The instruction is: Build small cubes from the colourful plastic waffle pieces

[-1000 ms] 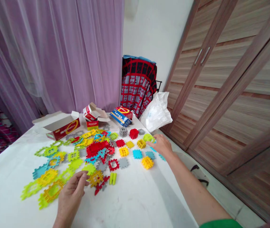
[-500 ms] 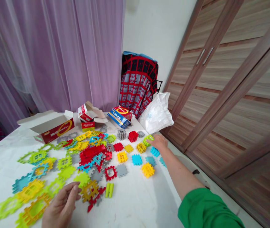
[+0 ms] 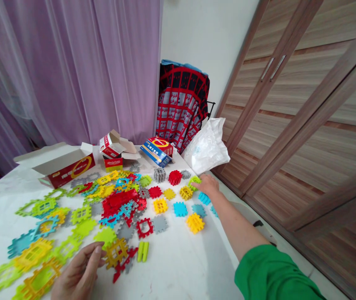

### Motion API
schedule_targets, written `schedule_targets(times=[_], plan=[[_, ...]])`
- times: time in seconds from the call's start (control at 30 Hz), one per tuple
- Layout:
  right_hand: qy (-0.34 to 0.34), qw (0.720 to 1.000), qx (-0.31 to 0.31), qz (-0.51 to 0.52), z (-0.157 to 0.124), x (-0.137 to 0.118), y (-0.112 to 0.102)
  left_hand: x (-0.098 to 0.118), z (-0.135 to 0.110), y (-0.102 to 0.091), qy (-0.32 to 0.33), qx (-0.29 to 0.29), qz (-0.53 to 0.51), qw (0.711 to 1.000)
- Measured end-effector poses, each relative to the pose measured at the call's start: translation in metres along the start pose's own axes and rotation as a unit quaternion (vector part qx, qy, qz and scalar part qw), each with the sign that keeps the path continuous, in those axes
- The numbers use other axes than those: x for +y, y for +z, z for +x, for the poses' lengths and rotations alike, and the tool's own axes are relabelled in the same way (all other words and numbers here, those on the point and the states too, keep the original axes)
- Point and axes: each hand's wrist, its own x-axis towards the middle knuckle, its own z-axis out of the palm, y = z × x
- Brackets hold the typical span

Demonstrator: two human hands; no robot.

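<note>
Many flat, toothed plastic building tiles in green, yellow, red, blue and grey lie spread over a white table (image 3: 178, 266). My right hand (image 3: 207, 184) reaches to the far right side and its fingers close on a lime green block (image 3: 194, 181), beside a blue tile (image 3: 204, 198). My left hand (image 3: 76, 275) rests near the front edge with fingers loosely apart, its tips touching a yellow framed tile (image 3: 115, 252). A yellow assembled block (image 3: 194, 223) and a red one (image 3: 175, 177) stand near my right arm.
Opened red and white cardboard boxes (image 3: 68, 164) and a blue box (image 3: 157, 151) stand at the table's far edge. A white plastic bag (image 3: 207, 146) lies at the far right corner. Purple curtains hang behind, a red patterned cloth covers a chair, and wooden wardrobe doors stand to the right.
My right hand moved forward from the blue tiles onto the lime green block. The view swung slightly left, and my left hand stays by the yellow framed tile.
</note>
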Motion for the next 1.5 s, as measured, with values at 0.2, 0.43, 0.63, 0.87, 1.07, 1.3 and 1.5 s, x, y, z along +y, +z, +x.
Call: schedule_targets(times=[0.2, 0.43, 0.63, 0.87, 1.07, 1.3, 1.5], plan=[[-0.009, 1.0, -0.006, 0.017, 0.005, 0.006, 0.003, 0.0, -0.001, -0.002, -0.003, -0.007, 0.002, 1.0], [-0.03, 0.997, -0.007, 0.065, 0.015, 0.03, -0.005, 0.0, -0.002, 0.0, -0.019, 0.0, -0.003, 1.0], [-0.053, 0.997, -0.014, 0.059, 0.009, 0.033, -0.008, -0.003, -0.001, -0.001, -0.015, -0.01, 0.004, 1.0], [-0.065, 0.997, -0.022, 0.022, -0.008, 0.022, -0.009, 0.0, 0.0, -0.001, 0.011, -0.003, -0.009, 1.0], [-0.077, 0.997, -0.025, -0.005, -0.02, 0.013, -0.011, -0.003, -0.001, -0.002, 0.005, -0.001, -0.022, 1.0], [-0.076, 0.996, -0.031, -0.03, -0.02, 0.007, -0.01, -0.001, 0.0, -0.002, -0.008, -0.002, -0.024, 1.0], [-0.074, 0.996, -0.034, -0.027, -0.022, 0.004, -0.01, 0.007, -0.003, -0.003, -0.01, 0.001, -0.028, 1.0]])
